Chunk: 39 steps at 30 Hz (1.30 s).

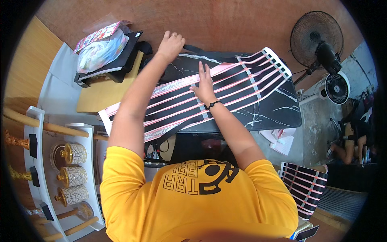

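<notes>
A long black panel [225, 89] lies slantwise across the black marble-patterned table [278, 115]. Several pink-edged white printed ribbons [173, 86] run along its length, with narrow grey strips crossing them. My right hand [204, 85] rests flat on the panel's middle, fingers stretched out. Beyond the panel's far edge, my left hand [171, 45] is closed, its fingers curled at the end of a black strap [194, 49]; the fingertips are partly hidden. My left forearm passes over the panel's left part and hides some of it. Another black strap [174, 130] hangs along the near edge.
A fan [317, 38] and a smaller white fan [337, 88] stand at right. A wooden stand at left bears a plastic bag [102, 52]. Shelves [93, 173] with patterned jars are at lower left. Another ribboned panel [304, 187] sits lower right; a person [356, 135] is beyond.
</notes>
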### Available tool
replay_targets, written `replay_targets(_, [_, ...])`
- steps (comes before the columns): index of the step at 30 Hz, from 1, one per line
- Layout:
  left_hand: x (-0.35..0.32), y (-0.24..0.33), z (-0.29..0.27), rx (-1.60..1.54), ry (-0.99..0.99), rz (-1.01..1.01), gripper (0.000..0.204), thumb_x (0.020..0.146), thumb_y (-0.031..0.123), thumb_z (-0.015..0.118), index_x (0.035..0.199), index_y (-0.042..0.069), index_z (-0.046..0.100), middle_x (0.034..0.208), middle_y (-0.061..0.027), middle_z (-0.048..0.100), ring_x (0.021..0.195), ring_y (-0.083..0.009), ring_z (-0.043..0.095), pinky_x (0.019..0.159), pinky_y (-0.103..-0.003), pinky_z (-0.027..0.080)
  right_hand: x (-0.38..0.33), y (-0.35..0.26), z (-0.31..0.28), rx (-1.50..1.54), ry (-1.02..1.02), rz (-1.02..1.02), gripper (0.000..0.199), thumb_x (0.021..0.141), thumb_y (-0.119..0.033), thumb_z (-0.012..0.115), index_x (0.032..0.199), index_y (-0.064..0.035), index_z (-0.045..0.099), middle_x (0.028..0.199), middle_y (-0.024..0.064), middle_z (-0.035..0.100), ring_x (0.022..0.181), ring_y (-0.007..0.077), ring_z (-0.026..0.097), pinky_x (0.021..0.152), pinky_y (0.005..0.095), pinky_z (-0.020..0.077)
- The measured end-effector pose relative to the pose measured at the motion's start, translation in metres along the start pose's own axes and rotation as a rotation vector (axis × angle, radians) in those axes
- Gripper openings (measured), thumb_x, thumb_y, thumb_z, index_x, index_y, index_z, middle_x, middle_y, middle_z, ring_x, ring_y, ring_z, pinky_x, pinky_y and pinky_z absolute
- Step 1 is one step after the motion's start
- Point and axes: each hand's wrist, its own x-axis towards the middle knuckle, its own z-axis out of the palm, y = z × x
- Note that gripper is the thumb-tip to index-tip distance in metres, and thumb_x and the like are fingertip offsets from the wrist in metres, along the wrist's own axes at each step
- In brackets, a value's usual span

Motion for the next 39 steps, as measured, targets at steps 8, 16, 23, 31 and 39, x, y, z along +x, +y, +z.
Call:
replay_targets(8, [-0.046, 0.042, 0.005, -0.717, -0.034, 0.163, 0.027, 0.077, 0.013, 0.072, 0.098, 0.008, 0.056, 0.1, -0.0149, 0.061, 0.097, -0.0344, 0.061, 0.078, -0.045, 0.047, 0.001, 0.008, 0.006, 0.078, 0.095, -0.017, 0.078, 0.064, -0.008, 0.087, 0.134, -0.0102, 0.053, 0.145, 0.025, 0.036, 0.132, 0.0438, 0.041, 0.11, 0.0456, 0.0372])
replay_targets(16, [-0.128, 0.132, 0.019, -1.002, 0.047, -0.52, 0.023, 0.081, 0.008, 0.07, 0.102, 0.001, 0.063, 0.101, -0.0195, 0.062, 0.098, -0.0382, 0.058, 0.089, -0.046, 0.045, 0.01, 0.002, 0.027, -0.085, 0.113, 0.181, 0.019, 0.074, -0.023, 0.081, 0.09, -0.0158, 0.076, 0.133, 0.0161, 0.052, 0.124, 0.0378, 0.049, 0.102, 0.0534, 0.0381])
replay_targets(23, [-0.12, 0.144, 0.028, -1.025, 0.071, -0.667, 0.022, 0.089, 0.021, 0.066, 0.105, 0.007, 0.063, 0.105, -0.0135, 0.063, 0.1, -0.0322, 0.059, 0.089, -0.046, 0.043, 0.017, 0.024, 0.003, 0.252, -0.02, 0.005, 0.014, 0.079, -0.01, 0.078, 0.09, -0.0028, 0.073, 0.097, 0.0109, 0.063, 0.083, 0.0201, 0.064, 0.075, 0.031, 0.0531])
replay_targets(31, [-0.112, 0.148, 0.037, -0.889, -0.031, -0.57, 0.013, 0.091, 0.019, 0.057, 0.096, 0.008, 0.062, 0.098, -0.0123, 0.066, 0.098, -0.0335, 0.059, 0.08, -0.049, 0.037, 0.009, 0.022, -0.013, 0.272, -0.015, -0.053, 0.011, 0.078, -0.007, 0.078, 0.086, -0.0022, 0.073, 0.097, 0.0098, 0.062, 0.085, 0.0199, 0.064, 0.078, 0.031, 0.0534])
replay_targets(39, [-0.105, 0.15, 0.052, -0.892, 0.163, -0.521, 0.008, 0.09, 0.016, 0.056, 0.091, 0.009, 0.058, 0.095, -0.0108, 0.065, 0.093, -0.0326, 0.059, 0.078, -0.048, 0.037, -0.012, 0.019, -0.022, 0.302, 0.087, -0.065, 0.011, 0.075, -0.007, 0.079, 0.085, -0.0055, 0.076, 0.089, 0.0099, 0.063, 0.082, 0.0219, 0.062, 0.072, 0.032, 0.0516])
